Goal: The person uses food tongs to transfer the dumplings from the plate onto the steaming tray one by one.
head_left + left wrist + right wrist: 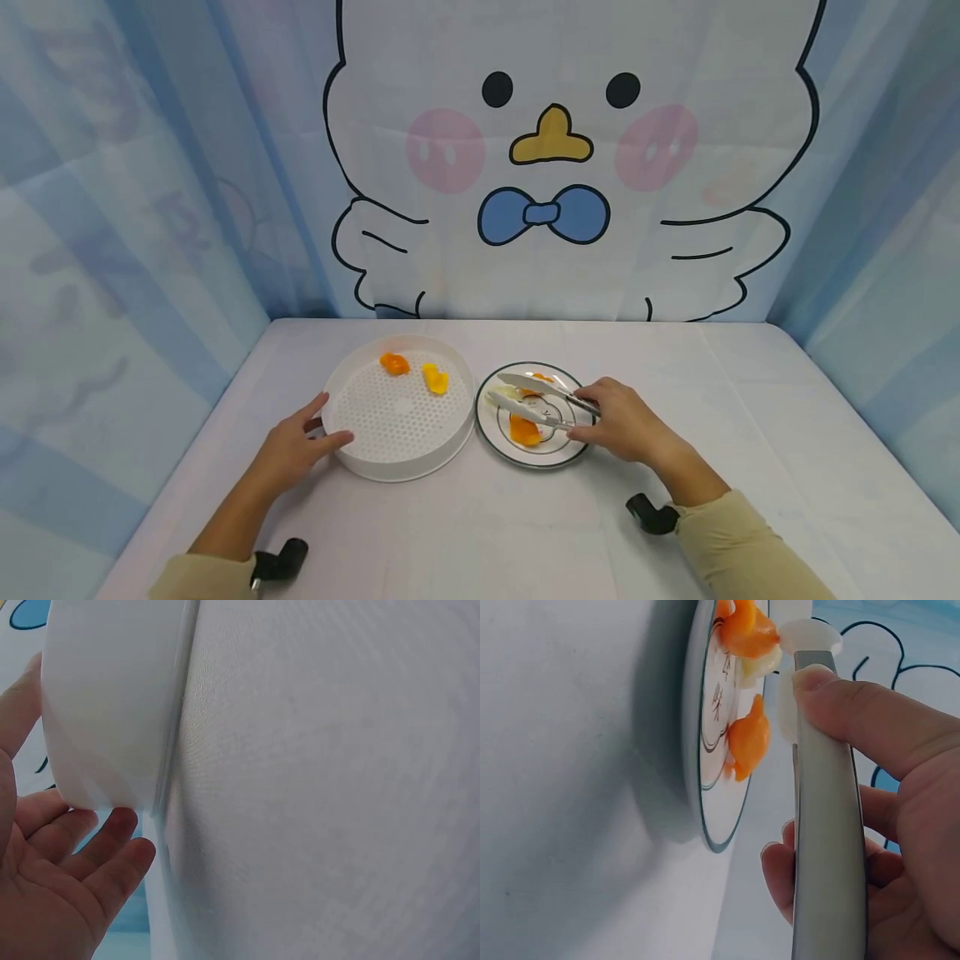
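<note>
Beside plate (525,457), right hand (628,423) grips tongs (829,802); left hand (294,454), spread, touches tray (390,429).

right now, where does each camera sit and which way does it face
Head: on the person's head, facing forward and down at the tray, plate and curtain; left hand, right hand and sleeves show.
Left wrist: on that wrist, facing the tray's side and table; part of the left hand shows.
Right wrist: on that wrist, facing along the tongs toward the plate; part of the right hand shows.
Head and right wrist share plate, tongs and orange pieces.
</note>
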The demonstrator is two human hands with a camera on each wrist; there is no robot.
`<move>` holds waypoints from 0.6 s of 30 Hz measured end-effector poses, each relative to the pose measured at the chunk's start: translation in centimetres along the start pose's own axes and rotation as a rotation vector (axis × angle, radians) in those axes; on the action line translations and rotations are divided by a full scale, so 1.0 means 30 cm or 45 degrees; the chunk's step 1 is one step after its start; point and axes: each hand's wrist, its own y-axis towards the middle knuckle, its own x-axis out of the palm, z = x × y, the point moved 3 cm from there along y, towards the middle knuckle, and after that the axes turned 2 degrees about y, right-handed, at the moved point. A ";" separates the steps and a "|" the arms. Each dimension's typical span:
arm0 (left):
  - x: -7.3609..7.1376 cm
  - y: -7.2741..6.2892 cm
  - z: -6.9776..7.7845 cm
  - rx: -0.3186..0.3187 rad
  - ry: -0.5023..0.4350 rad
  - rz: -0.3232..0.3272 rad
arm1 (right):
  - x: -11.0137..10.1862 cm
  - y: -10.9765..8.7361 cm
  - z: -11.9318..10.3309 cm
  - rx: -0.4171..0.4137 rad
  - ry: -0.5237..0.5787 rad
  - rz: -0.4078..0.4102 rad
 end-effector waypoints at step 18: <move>0.001 0.002 -0.003 0.000 -0.005 0.005 | -0.023 0.032 -0.037 -0.056 -0.054 -0.063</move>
